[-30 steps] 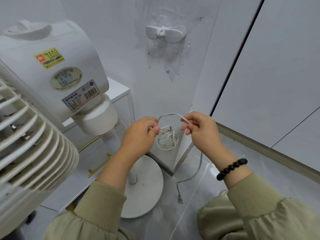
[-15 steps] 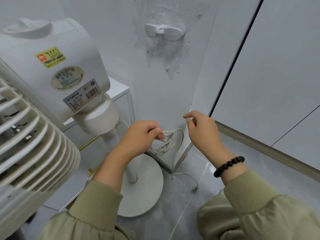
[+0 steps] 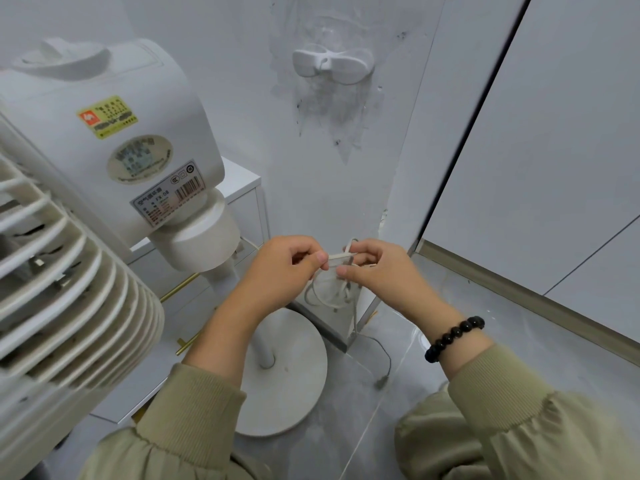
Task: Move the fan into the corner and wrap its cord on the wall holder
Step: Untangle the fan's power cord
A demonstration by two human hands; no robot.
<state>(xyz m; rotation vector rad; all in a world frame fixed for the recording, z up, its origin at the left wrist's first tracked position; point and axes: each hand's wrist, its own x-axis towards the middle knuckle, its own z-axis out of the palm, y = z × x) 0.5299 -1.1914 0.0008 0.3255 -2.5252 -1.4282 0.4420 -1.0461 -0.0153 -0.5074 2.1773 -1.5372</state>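
The white pedestal fan (image 3: 114, 168) stands at the left, its grille near my face and its round base (image 3: 291, 375) on the floor by the wall corner. Its white cord (image 3: 329, 296) hangs in several loops below my hands. My left hand (image 3: 284, 271) pinches the gathered loops at the top. My right hand (image 3: 377, 271) pinches a strand of the cord right beside it. The cord's tail runs down to the plug (image 3: 380, 382) lying on the floor. The white wall holder (image 3: 332, 64) is fixed to the wall above my hands, with nothing on it.
A white cabinet (image 3: 242, 181) with brass handles stands behind the fan. Dark smudges mark the wall under the holder. White panel doors (image 3: 554, 150) with a metal floor rail run along the right. The floor is grey tile.
My hands have come together over the cord loops. The right hand brought another turn of cord to the left hand, and the tail and plug were drawn closer across the floor.
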